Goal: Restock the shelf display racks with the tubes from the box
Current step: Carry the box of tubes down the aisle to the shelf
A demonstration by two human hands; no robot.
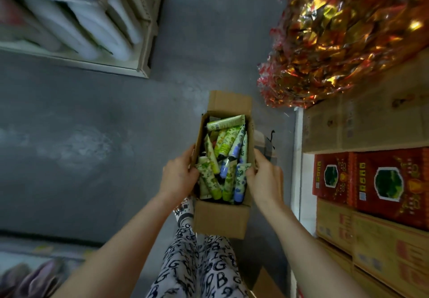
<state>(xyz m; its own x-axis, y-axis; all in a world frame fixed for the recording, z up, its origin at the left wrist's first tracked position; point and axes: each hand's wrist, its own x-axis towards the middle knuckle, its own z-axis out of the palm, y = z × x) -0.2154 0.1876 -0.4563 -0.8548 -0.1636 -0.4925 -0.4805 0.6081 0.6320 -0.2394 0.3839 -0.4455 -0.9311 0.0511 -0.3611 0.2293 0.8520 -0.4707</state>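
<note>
An open cardboard box sits in the middle of the view above the grey floor, its flaps folded out. Inside lie several tubes with green, yellow and blue flower prints, piled loosely. My left hand grips the box's left wall, fingers curled over the rim. My right hand grips the right wall, thumb inside near a blue-printed tube. Both forearms reach in from the bottom of the frame.
A shelf unit with blurred white packages stands at the upper left. On the right are stacked cartons, red printed boxes and a heap of red-gold foil packets. My patterned trouser legs show below the box.
</note>
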